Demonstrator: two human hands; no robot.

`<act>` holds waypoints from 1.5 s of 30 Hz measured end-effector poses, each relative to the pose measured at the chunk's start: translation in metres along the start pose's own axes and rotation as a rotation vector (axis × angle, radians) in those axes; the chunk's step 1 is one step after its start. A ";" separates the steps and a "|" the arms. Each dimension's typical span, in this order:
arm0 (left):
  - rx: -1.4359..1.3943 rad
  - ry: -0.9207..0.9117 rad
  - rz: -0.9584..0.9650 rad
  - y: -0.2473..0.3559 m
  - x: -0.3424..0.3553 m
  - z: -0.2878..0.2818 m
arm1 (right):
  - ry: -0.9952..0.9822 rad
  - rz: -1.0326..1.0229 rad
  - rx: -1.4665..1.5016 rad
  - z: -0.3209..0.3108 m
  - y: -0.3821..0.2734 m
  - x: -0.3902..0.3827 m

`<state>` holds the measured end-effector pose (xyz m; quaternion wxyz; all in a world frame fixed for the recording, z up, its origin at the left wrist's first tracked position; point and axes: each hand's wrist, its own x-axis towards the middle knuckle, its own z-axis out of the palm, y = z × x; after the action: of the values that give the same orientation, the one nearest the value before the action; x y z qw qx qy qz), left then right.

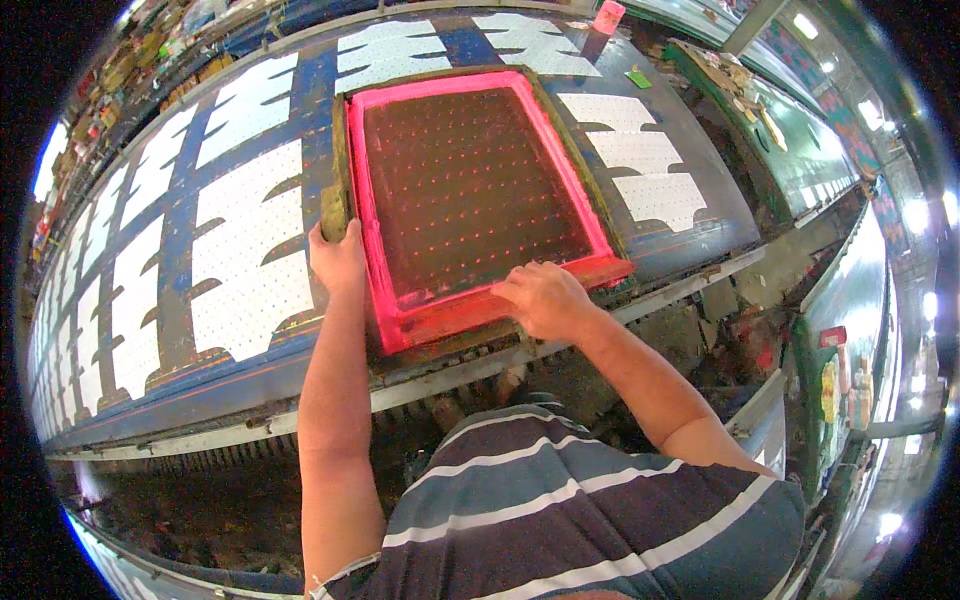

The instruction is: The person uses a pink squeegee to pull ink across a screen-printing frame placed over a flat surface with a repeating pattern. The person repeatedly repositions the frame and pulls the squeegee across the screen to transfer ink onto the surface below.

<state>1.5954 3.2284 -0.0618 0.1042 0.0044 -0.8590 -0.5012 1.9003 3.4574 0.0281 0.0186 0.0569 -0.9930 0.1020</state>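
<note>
pink borders a dark, dotted screen frame (472,185), which lies on the counter (722,215) straight ahead of the person, its long axis running away from the body and leaning a little left at the far end. both hands touch it, so most of its length lies beyond the fingers. the left hand (338,255) is at the left long side, toward the close corner, thumb and fingers pinching the frame; the right hand (548,300) rests at the close short side, right of its middle, fingers bent and together, though i cannot tell whether they grip. white cut pieces (255,230) lie left, right and beyond; a pink cup (608,17) stands past the far right corner.
</note>
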 end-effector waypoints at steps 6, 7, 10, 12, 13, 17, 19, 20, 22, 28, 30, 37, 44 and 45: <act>-0.032 -0.004 -0.024 0.012 -0.004 -0.006 | 0.113 -0.105 0.105 0.013 0.003 -0.023; -0.037 0.008 0.022 0.015 -0.005 -0.007 | 0.115 -0.114 0.120 0.014 0.008 -0.025; -0.070 -0.057 -0.073 0.023 -0.011 -0.012 | 0.130 -0.208 0.292 0.010 0.034 -0.036; -0.244 -0.139 -0.195 0.028 -0.012 -0.013 | 0.104 -0.235 0.395 0.001 0.061 -0.047; -0.207 -0.117 -0.179 0.029 -0.013 -0.013 | 0.190 -0.207 0.372 -0.004 0.078 -0.055; -0.219 -0.112 -0.174 0.027 -0.010 -0.011 | 0.375 0.009 0.266 -0.014 0.151 -0.087; -0.201 -0.090 -0.191 0.025 -0.007 -0.011 | 0.446 0.189 0.231 -0.013 0.183 -0.093; -0.184 -0.090 -0.185 0.025 -0.006 -0.012 | 0.474 0.237 0.225 -0.011 0.195 -0.093; -0.152 -0.082 -0.216 0.025 -0.006 -0.013 | 0.482 0.378 0.221 -0.005 0.213 -0.092; -0.230 -0.070 -0.231 0.033 -0.009 -0.011 | 0.300 0.590 0.469 0.006 0.230 -0.076; -0.284 -0.099 -0.245 0.034 -0.009 -0.010 | 0.342 0.587 0.483 0.008 0.227 -0.071; -0.265 -0.087 -0.215 0.026 -0.008 -0.011 | 0.410 0.576 0.438 0.010 0.218 -0.060; -0.324 -0.110 -0.265 0.028 -0.005 -0.013 | 0.540 0.559 0.366 -0.004 0.208 -0.056; -0.384 -0.121 -0.285 0.030 -0.004 -0.013 | 0.564 0.541 0.382 -0.010 0.209 -0.056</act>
<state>1.6049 3.2325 -0.0307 -0.0201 0.0755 -0.7433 -0.6644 1.9321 3.6689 -0.0069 0.2509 -0.2329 -0.8914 0.2969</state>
